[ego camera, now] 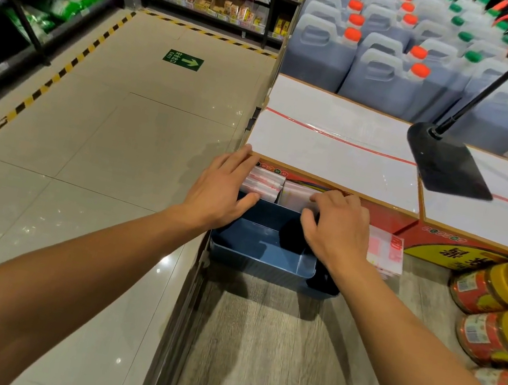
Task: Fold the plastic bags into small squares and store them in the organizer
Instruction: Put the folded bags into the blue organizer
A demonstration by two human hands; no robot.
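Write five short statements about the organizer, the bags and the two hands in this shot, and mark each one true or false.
1. The blue organizer sits on the grey wood-grain shelf. True.
2. Folded plastic bags stand in the organizer's far compartments. True.
3. The near compartment is packed full of bags. False: its blue floor shows bare.
4. The left hand hangs away from the organizer. False: it rests at the far left compartment, fingers over the bags there.
5. The right hand is at the far right compartment, fingers curled on the bags in it. True.
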